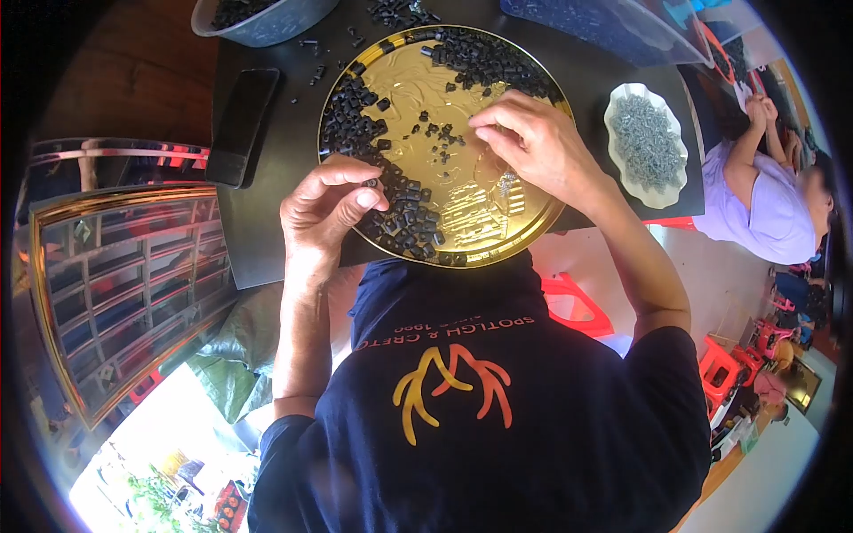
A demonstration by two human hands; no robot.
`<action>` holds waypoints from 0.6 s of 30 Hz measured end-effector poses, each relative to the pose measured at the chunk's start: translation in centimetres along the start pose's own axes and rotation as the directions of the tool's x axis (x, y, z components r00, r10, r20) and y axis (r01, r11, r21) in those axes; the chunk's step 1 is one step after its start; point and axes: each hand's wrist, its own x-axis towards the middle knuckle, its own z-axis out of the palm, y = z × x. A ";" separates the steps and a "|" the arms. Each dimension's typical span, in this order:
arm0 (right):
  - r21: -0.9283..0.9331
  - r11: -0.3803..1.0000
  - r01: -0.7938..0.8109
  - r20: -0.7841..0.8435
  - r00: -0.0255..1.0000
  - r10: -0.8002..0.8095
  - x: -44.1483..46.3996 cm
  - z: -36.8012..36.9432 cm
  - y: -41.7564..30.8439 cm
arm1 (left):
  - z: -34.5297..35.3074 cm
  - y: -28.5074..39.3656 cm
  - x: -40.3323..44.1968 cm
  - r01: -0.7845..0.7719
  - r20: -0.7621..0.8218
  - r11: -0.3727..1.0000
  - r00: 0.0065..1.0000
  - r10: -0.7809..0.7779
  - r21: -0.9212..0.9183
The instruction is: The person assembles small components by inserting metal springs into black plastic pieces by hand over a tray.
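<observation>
A round gold tray [418, 89] carries many small black plastic pieces [355, 111], heaped along its left and upper rim. Over the tray's lower left edge, my left hand [329, 202] pinches one black plastic piece between thumb and fingertips. My right hand [533, 147] is above the tray's right half, thumb and index finger closed together; whatever they hold is too small to make out. Near its fingertips lies a loose cluster of smaller black bits [442, 138] in the middle of the tray. A few tiny metal screws [509, 185] rest below my right hand.
On the dark table [595, 80], a white scalloped dish [613, 147] of small screws stands right of the tray. A black phone [244, 124] lies at left. Plastic tubs [275, 22] [613, 27] stand at the back. Another person [755, 191] sits at far right.
</observation>
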 end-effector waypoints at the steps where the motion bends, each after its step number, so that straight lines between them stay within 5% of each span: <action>1: 0.010 1.000 0.005 -0.001 1.000 -0.005 0.5 0.3 -0.1 | -0.1 0.1 -0.2 0.003 -0.009 1.000 1.000 -0.003 0.000; 4: -0.042 0.993 0.114 0.005 0.994 -0.114 1.8 1.3 0.1 | -0.2 0.2 -0.6 0.017 -0.049 1.000 0.999 -0.018 -0.021; 13: -0.229 0.963 0.143 0.142 0.983 -0.112 3.7 1.9 -0.3 | -0.3 0.4 -0.7 0.085 -0.124 0.996 0.988 -0.089 -0.036; 18: -0.039 0.995 0.092 0.089 0.992 -0.088 3.7 1.9 -0.1 | 0.3 0.6 0.2 0.141 -0.116 0.988 0.982 -0.148 -0.063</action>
